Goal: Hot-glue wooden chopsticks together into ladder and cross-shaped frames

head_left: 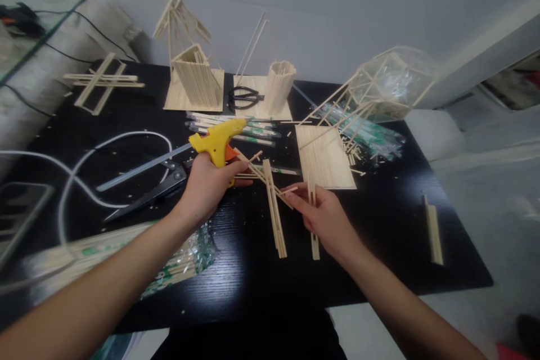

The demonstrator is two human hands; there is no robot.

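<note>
My left hand (205, 183) is wrapped round the grip of a yellow hot glue gun (220, 136), its nozzle pointing right and a long glue stick (143, 169) trailing from its back. At the middle of the table, thin wooden sticks (275, 216) form a crossed frame. My right hand (328, 218) has thumb and fingers closed on the frame's right part, where a short stick (290, 190) shows at the fingertips. Another upright bundle of sticks (315, 247) passes behind the right fingers. The exact contact there is partly hidden.
Black scissors (164, 185) lie left of the glue gun, beside a looped white cable (63, 202). Bagged sticks (177, 261) sit in front. Behind stand stick-built towers (198, 81) (280, 87), black pliers (245, 97), a wooden panel (327, 166) and a domed stick model (390, 81).
</note>
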